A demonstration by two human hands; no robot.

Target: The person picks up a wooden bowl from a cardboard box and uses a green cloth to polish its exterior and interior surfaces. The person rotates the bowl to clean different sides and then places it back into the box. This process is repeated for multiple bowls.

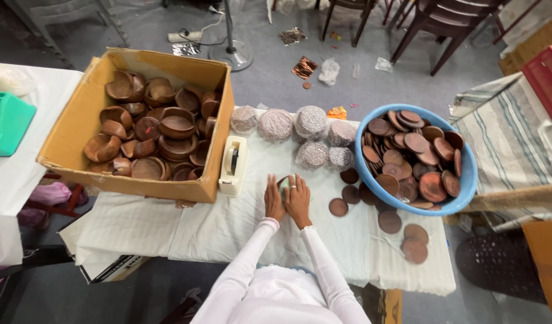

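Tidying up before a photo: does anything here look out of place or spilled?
Yes. Several brown discs lie loose on the white cloth outside the blue basin, and foil scraps litter the floor. Both hands, left and right, press one wrapped item.

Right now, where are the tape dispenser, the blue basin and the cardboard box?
tape dispenser (233,165), head view, top of its cream body.
blue basin (466,180), head view, right rim.
cardboard box (78,120), head view, inner left wall.

Bare cloth (tape dispenser left)
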